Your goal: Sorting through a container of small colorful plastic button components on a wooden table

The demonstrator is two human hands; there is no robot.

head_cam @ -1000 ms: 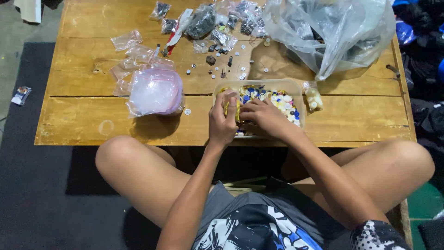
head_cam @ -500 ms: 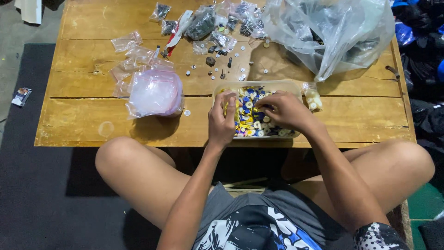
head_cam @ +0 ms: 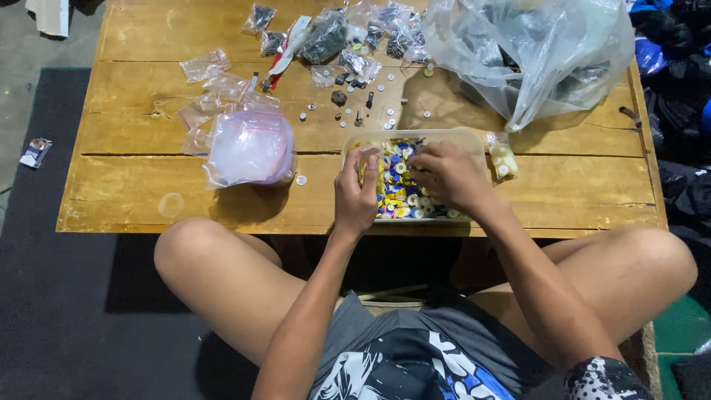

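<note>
A clear plastic tub (head_cam: 474, 138) stands near the front edge of a low wooden table (head_cam: 133, 185). It holds several small yellow, blue and white round pieces (head_cam: 394, 194). My left hand (head_cam: 355, 194) rests curled over the tub's left side, fingers closed around some yellow pieces. My right hand (head_cam: 448, 178) lies palm down inside the tub, fingertips among the pieces at its middle. What the right fingers pinch is hidden.
A bulging clear bag of whitish pieces (head_cam: 250, 148) lies left of the tub. Small zip bags (head_cam: 326, 33) and loose buttons (head_cam: 348, 111) are scattered behind. A big crumpled plastic bag (head_cam: 533, 52) fills the back right, with a tiny bag (head_cam: 503, 159) beside the tub.
My right hand has slid from the tub's near left part toward its middle and right, sifting through the pieces. My left hand stays at the left rim.
</note>
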